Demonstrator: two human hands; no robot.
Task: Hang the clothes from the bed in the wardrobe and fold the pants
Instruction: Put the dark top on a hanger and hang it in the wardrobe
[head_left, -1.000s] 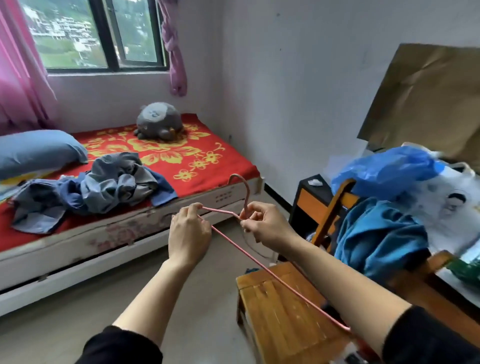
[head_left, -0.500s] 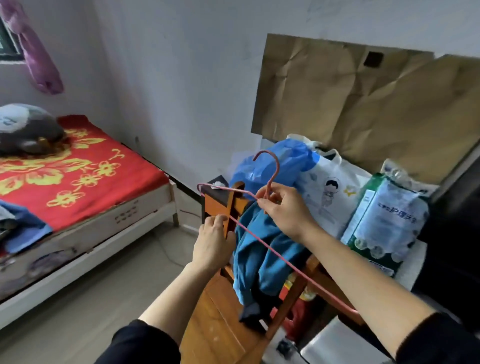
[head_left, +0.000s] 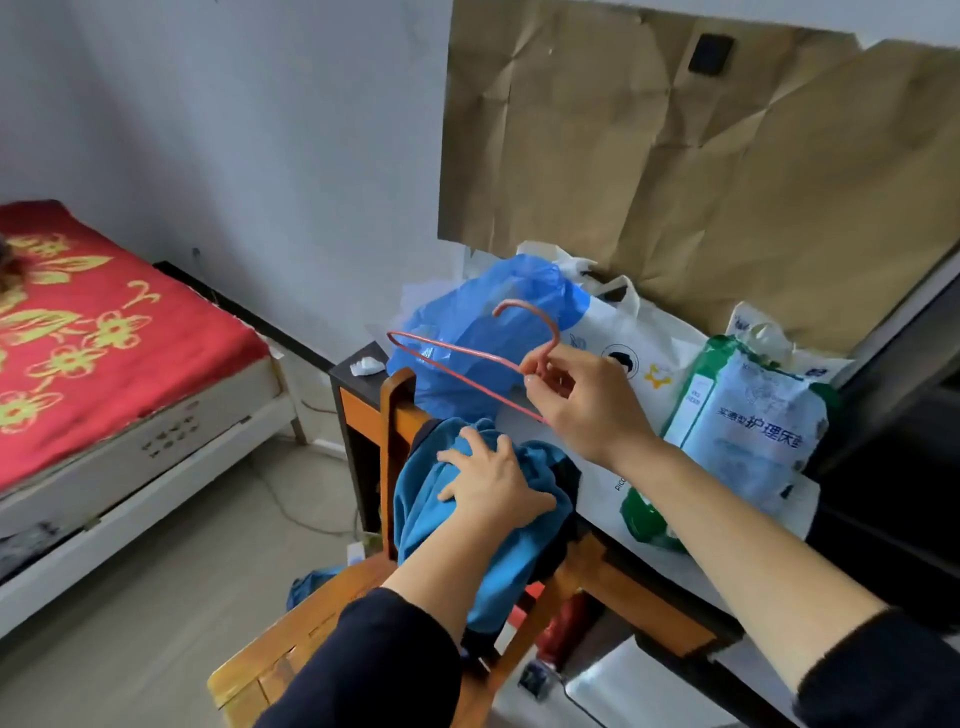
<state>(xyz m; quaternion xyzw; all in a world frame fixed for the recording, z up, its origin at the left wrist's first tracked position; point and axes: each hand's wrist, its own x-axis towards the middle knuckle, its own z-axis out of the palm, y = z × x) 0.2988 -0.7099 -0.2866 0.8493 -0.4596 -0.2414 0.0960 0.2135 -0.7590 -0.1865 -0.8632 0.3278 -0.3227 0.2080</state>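
My right hand (head_left: 582, 400) pinches a thin pink wire hanger (head_left: 457, 358) at the base of its hook, holding it above the chair. A blue garment (head_left: 467, 551) is draped over the back of a wooden chair (head_left: 395, 431). My left hand (head_left: 493, 486) lies on top of that garment with fingers spread. The bed (head_left: 93, 364) with its red flowered cover is at the left; the clothes on it are out of view.
A blue plastic bag (head_left: 478, 322), a white printed bag (head_left: 628, 338) and a green-and-white pack (head_left: 748, 431) crowd the desk behind the chair. Brown paper (head_left: 701, 156) covers the wall above. A small dark side table (head_left: 358, 384) stands between bed and chair. Bare floor lies at lower left.
My view turned right, away from the bed toward the chair. My left hand let go of the hanger and dropped onto the blue garment. My right hand kept the hanger raised.
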